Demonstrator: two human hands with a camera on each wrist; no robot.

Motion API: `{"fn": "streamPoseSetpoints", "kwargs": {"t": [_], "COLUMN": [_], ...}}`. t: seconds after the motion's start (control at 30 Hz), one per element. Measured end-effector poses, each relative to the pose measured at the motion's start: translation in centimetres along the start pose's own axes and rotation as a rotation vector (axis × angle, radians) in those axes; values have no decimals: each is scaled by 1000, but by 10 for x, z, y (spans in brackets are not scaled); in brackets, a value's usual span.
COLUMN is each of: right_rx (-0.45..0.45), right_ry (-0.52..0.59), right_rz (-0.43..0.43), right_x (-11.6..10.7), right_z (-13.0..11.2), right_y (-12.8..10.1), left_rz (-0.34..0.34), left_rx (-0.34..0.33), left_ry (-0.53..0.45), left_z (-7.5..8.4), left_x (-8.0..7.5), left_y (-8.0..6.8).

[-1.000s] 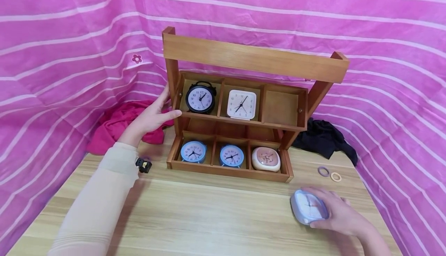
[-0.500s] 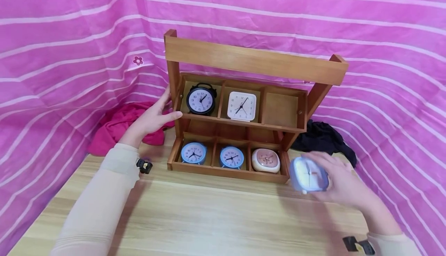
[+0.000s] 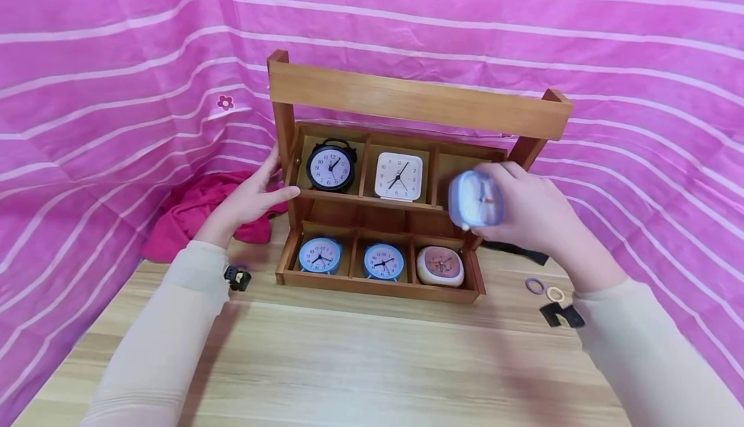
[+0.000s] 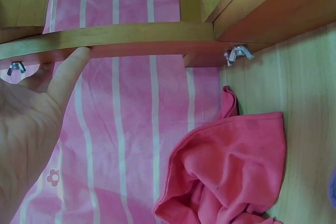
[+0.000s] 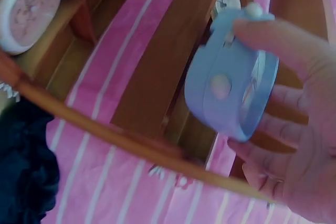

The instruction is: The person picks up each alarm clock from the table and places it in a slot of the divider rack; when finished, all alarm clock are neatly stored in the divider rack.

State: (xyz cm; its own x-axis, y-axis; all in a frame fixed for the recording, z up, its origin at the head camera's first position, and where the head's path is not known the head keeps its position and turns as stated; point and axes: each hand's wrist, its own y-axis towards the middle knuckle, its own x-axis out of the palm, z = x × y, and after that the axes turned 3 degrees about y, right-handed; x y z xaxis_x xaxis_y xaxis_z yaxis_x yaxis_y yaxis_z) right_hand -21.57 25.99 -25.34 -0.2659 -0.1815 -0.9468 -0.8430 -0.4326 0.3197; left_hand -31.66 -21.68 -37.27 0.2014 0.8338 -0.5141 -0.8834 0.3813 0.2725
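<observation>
A pale blue clock (image 3: 475, 198), right of centre in the head view, is held in the curled fingers of the right hand (image 3: 531, 210), in front of the upper right compartment of the wooden shelf (image 3: 418, 101); it looks slightly blurred, so whether it touches the wood is unclear. The left hand (image 3: 250, 197), fingers straight, rests against the shelf's left post, beside a pink cloth (image 3: 192, 210).

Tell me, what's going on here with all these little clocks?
A person is handling a wooden shelf rack on a table. The right hand holds a pale blue clock up in front of the rack's upper right compartment. The left hand rests against the rack's left side post. Five clocks already sit in the other compartments: two above, three below.
</observation>
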Motion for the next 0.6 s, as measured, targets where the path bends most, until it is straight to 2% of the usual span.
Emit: {"fn": "streamPoseSetpoints", "kwargs": {"t": [0.27, 0.37, 0.6], "right_rx": [146, 185, 192], "right_ry": [-37, -22, 35], "right_rz": [-68, -93, -147], "right_x": [6, 12, 24], "right_z": [-8, -5, 2], "right_y": [44, 52, 57], "left_rz": [2, 1, -1], "left_rx": [8, 8, -3], "left_ry": [-5, -6, 1], "left_z": [-1, 0, -1], "left_x": [1, 1, 0], "left_y": [-1, -1, -1]}}
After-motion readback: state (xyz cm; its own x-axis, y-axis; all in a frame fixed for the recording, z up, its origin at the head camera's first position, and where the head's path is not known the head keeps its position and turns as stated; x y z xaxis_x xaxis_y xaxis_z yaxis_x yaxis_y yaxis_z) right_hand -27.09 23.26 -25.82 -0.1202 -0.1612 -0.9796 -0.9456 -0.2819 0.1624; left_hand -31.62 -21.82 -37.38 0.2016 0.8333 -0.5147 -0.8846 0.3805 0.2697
